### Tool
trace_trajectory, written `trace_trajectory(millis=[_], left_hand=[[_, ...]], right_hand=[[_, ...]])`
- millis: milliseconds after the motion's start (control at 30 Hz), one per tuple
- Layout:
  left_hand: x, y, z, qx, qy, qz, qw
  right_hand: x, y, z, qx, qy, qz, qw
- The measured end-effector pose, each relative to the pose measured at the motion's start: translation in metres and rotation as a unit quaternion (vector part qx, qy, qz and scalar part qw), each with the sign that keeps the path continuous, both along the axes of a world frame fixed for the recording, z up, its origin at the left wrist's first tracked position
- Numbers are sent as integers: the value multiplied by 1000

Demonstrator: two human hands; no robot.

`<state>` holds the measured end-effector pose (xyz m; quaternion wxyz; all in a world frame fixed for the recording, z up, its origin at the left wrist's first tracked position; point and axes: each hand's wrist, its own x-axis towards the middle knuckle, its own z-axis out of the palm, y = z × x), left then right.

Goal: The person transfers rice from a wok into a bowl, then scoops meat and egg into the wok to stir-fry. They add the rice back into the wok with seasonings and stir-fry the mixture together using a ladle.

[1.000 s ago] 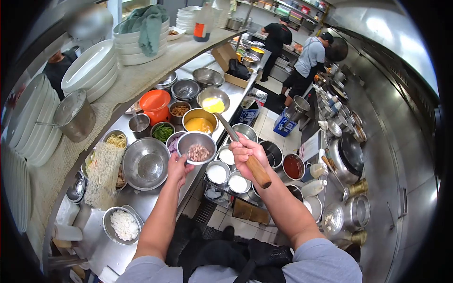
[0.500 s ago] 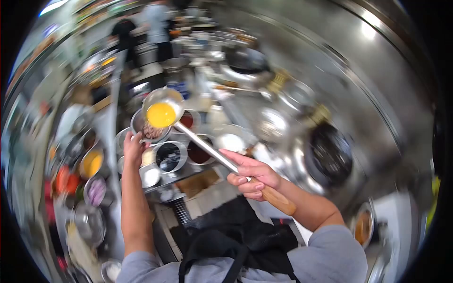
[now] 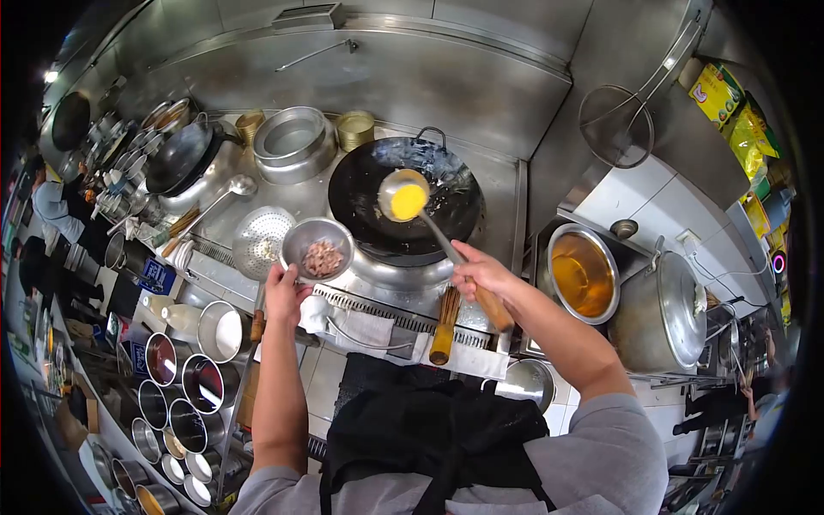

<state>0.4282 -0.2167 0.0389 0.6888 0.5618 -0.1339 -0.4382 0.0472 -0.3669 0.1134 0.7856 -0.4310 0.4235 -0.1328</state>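
My right hand [image 3: 482, 273] is closed around the wooden handle of a ladle [image 3: 442, 239]. Bright yellow liquid [image 3: 408, 202], which looks like beaten egg, lies in its scoop, held over the black wok [image 3: 354, 184]. A small steel bowl [image 3: 294, 246] with chopped pinkish meat [image 3: 323, 257] is gripped at its near rim by my left hand [image 3: 285, 293]. That bowl hangs left of the wok and overlaps the perforated skimmer [image 3: 260, 230] behind it. The wok stands on the stove, a few bits of residue on its inner wall.
Pots of sauces and seasonings [image 3: 203, 384] stand at lower left. A bamboo brush [image 3: 445, 330] lies at the stove's front edge. To the right are a basin of amber liquid [image 3: 561, 266], a large lidded pot [image 3: 657, 313] and a hanging strainer [image 3: 616, 127]. Other people [image 3: 58, 206] are far left.
The view has swung right from the seasoning pots to the stove. The ladle of yellow liquid has moved from above the meat bowl to over the wok; the bowl has come along in my left hand.
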Motion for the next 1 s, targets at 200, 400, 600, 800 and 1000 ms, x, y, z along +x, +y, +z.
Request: trace_trajectory(millis=[200,400,600,800,1000], left_hand=[[-17,-94,5,-22,-41,-68,997],[-1,-171,-50,-18,-432,-100,896],[-24,-224,-23,-30,-601,-136,787],[-6,-278,-11,-127,-647,-98,745],[3,-254,-22,-42,-707,-315,632]], right_hand=[[4,-42,-56,-70,81,-23,994],[2,32,-60,-253,247,-12,935],[-33,134,-112,-334,412,13,848],[-12,167,-125,-198,406,-58,890],[3,133,-136,-193,315,-105,924]])
